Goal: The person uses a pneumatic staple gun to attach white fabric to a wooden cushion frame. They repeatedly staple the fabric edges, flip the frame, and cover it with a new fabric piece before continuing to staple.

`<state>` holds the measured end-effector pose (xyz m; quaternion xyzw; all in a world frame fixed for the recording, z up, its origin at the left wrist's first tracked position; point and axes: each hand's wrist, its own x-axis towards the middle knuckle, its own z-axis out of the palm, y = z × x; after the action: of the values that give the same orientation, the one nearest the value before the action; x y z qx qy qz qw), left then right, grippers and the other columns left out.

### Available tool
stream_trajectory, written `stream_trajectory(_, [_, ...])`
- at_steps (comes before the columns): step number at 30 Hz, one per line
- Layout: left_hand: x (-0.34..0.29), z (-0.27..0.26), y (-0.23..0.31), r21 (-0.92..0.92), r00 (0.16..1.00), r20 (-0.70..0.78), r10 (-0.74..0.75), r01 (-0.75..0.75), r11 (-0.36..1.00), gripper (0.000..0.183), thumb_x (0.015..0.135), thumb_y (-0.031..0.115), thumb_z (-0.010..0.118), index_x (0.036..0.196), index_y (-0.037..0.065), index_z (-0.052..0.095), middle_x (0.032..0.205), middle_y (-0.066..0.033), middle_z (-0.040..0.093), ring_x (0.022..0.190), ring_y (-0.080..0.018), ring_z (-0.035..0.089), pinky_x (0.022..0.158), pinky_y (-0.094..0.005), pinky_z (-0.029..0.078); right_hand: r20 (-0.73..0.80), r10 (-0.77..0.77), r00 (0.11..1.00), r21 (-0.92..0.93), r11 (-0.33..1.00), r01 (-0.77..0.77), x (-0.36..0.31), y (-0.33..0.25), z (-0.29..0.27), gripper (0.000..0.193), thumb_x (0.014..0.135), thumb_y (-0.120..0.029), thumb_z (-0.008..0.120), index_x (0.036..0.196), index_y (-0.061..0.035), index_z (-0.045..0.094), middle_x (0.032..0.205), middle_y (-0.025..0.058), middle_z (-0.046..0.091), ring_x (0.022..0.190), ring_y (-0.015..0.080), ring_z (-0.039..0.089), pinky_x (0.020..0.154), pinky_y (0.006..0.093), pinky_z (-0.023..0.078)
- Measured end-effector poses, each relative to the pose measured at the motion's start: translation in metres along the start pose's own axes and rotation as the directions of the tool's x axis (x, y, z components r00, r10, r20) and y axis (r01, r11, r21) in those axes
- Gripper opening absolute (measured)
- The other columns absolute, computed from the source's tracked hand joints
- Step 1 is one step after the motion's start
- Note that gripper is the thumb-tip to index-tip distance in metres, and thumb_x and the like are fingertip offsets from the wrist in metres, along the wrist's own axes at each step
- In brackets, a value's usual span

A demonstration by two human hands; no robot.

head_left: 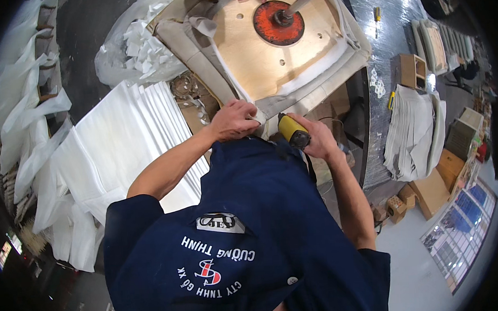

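**Fabric pinned at the near corner**

The left hand (233, 121) presses its closed fingers on the beige fabric (199, 62) at the seat's near corner — keeping it taut — while the right hand (314, 136), fingers wrapped, aims the yellow staple gun (291, 131) beside it. Beyond: plywood seat base (255, 59), red disc (278, 23).

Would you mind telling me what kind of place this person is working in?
Most likely an upholstery or furniture workshop: a plywood seat base wrapped in beige fabric, a yellow power tool in the right hand, and stacked white foam sheets beside the bench.
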<state>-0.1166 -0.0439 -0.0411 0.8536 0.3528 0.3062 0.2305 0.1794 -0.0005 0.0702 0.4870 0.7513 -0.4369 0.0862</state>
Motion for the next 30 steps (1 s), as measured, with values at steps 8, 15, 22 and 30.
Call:
stream_trajectory(8, [0.036,-0.027,0.003,0.081,0.979,0.140,0.148,-0.161,0.984,0.023,0.074,0.023,0.078,0.094,0.021,0.069,0.127,-0.0022,0.062,0.124,-0.0246,0.056,0.113,-0.0502,0.034,-0.156,-0.006,0.988,0.209,0.977,0.039,-0.014,0.009,0.045,0.072,0.076,-0.023,0.075,0.144,-0.0201,0.051,0.115,0.0198,0.069,0.105,0.0431,0.066,0.089,0.0507,0.052])
stream_trajectory(15, [0.010,-0.013,-0.020,-0.149,0.977,0.106,0.184,-0.167,0.975,0.010,0.078,0.014,0.073,0.085,0.012,0.065,0.099,-0.0020,0.063,0.096,-0.0225,0.063,0.093,-0.0404,0.050,-0.034,-0.180,0.983,-0.141,0.975,0.174,0.008,-0.008,0.003,0.070,0.077,-0.027,0.076,0.142,-0.0190,0.052,0.115,0.0136,0.070,0.101,0.0390,0.068,0.084,0.0490,0.056])
stream_trajectory(22, [-0.002,-0.008,-0.018,-0.180,0.991,-0.025,0.129,-0.132,0.975,0.017,0.070,0.012,0.069,0.085,0.009,0.064,0.100,-0.0051,0.060,0.100,-0.0266,0.062,0.092,-0.0414,0.049,0.224,-0.164,0.961,-0.349,0.907,0.236,0.038,-0.031,-0.009,0.070,0.076,-0.023,0.079,0.140,-0.0179,0.051,0.108,0.0127,0.069,0.096,0.0377,0.069,0.080,0.0493,0.056])
stream_trajectory(30, [-0.011,0.003,-0.028,-0.220,0.990,-0.096,0.099,-0.118,0.968,0.014,0.072,0.014,0.067,0.084,0.007,0.064,0.102,-0.0052,0.060,0.104,-0.0268,0.061,0.094,-0.0404,0.048,0.290,-0.116,0.950,-0.367,0.903,0.223,0.054,-0.044,-0.011,0.076,0.076,-0.023,0.079,0.144,-0.0181,0.047,0.107,0.0131,0.068,0.095,0.0389,0.069,0.079,0.0503,0.056])
